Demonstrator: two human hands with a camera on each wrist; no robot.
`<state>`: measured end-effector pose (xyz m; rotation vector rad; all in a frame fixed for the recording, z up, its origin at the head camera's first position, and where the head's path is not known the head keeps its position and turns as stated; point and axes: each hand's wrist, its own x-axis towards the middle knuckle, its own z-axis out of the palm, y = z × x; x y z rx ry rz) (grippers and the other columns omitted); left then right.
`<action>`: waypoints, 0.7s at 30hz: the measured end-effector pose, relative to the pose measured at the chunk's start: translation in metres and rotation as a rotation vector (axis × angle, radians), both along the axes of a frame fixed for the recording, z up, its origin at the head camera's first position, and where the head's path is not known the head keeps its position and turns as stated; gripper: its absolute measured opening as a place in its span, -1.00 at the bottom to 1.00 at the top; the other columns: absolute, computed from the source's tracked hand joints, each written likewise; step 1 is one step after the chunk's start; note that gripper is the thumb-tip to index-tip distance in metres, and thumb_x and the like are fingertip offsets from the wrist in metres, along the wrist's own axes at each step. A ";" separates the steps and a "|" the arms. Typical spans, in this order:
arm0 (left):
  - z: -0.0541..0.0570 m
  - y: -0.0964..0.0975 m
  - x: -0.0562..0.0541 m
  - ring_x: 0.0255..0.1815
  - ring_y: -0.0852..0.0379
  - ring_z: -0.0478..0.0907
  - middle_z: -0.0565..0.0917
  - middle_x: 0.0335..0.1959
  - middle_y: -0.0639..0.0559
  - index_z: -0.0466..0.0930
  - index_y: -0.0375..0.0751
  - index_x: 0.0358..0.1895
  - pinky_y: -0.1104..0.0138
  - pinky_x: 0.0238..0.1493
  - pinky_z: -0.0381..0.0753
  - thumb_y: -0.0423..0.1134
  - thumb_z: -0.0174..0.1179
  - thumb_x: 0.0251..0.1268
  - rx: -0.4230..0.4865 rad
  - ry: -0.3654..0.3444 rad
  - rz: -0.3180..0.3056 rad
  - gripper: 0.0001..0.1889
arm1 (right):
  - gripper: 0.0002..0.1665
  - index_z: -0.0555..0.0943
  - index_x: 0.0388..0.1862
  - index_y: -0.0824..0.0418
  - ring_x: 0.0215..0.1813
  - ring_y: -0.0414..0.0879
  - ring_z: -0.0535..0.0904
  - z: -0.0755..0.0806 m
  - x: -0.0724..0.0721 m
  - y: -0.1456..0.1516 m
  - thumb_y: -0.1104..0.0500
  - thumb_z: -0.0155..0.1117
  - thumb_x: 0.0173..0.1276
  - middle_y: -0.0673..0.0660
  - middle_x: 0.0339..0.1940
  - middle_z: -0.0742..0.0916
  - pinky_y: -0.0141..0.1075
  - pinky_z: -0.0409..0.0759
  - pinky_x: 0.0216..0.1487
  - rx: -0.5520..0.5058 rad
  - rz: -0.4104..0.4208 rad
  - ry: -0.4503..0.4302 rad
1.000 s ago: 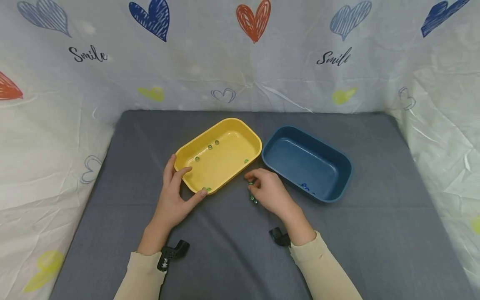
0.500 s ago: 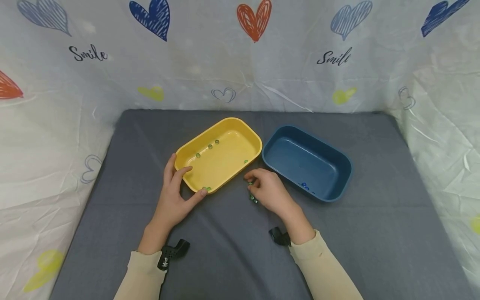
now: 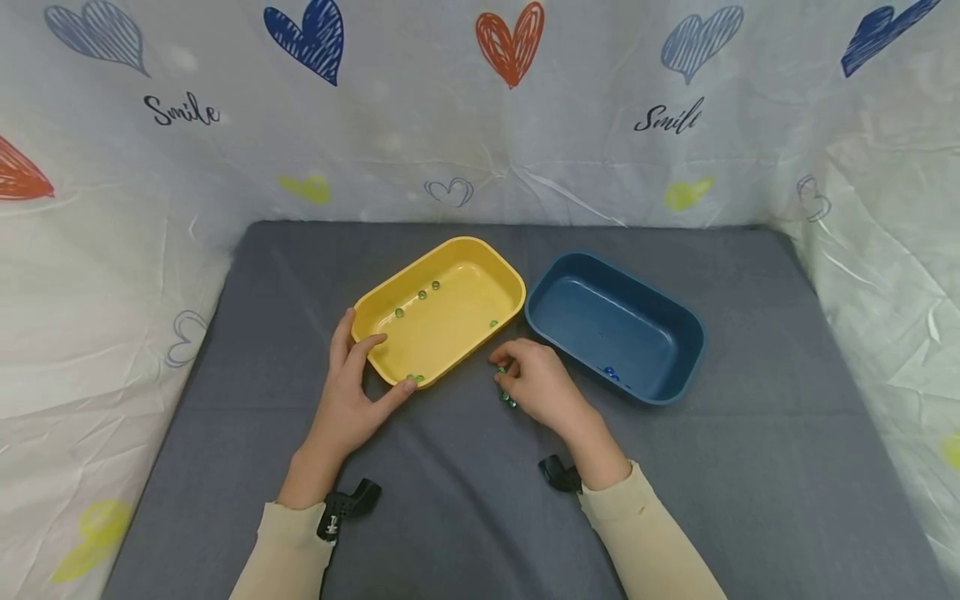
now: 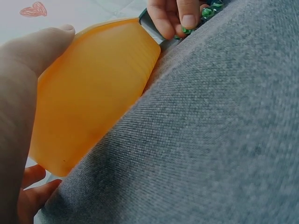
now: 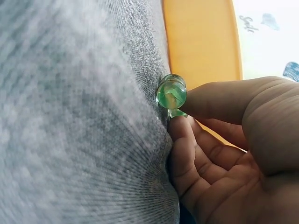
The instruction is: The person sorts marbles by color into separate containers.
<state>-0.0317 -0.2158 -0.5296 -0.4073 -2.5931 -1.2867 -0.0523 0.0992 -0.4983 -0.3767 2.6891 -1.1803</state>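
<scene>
My left hand (image 3: 350, 396) grips the corner of a yellow tray (image 3: 468, 358), thumb at the near rim and fingers around the left end. Several green glass marbles (image 3: 399, 313) lie inside that tray. To the right of it, my right hand (image 3: 542, 379) is low over the cloth, thumb and fingertips pinching a green marble (image 4: 187, 30) that they partly cover. Other green marbles (image 3: 508, 398) lie on the cloth beside those fingertips. In the right wrist view, a clear green marble (image 5: 171, 94) sits right at the thumb tip.
A blue tray (image 3: 600, 292) stands at the right with a few blue marbles (image 3: 611, 372) in its near corner, its left end close to the yellow tray. Grey cloth (image 3: 450, 517) covers the table. Behind hangs a white curtain (image 3: 405, 108) printed with hearts.
One green marble near the yellow tray's left wall has rolled slightly along it. Both hands have stayed almost in place, the right fingertips shifting only slightly at the marbles.
</scene>
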 end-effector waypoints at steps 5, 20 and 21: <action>0.000 0.001 0.000 0.79 -0.21 -0.03 -0.16 0.84 -0.02 0.49 -0.18 0.51 -0.30 0.58 0.23 -0.03 0.65 0.22 -0.001 -0.003 0.002 -0.17 | -0.76 0.80 0.07 0.19 -0.16 -0.12 0.66 -0.001 0.000 0.000 0.31 0.54 0.46 0.02 -0.08 0.75 -0.18 0.70 -0.13 0.007 0.005 0.010; -0.001 0.000 0.000 0.80 -0.22 -0.05 -0.16 0.84 -0.04 0.49 -0.18 0.51 -0.31 0.58 0.22 -0.04 0.65 0.22 0.000 0.007 0.000 -0.17 | -0.80 0.81 0.06 0.16 -0.19 -0.15 0.65 0.000 0.001 -0.001 0.25 0.53 0.49 -0.02 -0.13 0.75 -0.18 0.70 -0.16 -0.026 0.002 0.016; -0.001 0.000 0.000 0.80 -0.21 -0.05 -0.16 0.84 -0.03 0.49 -0.18 0.51 -0.31 0.58 0.22 -0.05 0.66 0.22 0.000 0.008 0.000 -0.17 | -0.80 0.81 0.06 0.16 -0.19 -0.16 0.66 0.000 0.002 -0.001 0.25 0.52 0.50 -0.03 -0.13 0.75 -0.18 0.70 -0.17 -0.040 0.006 0.011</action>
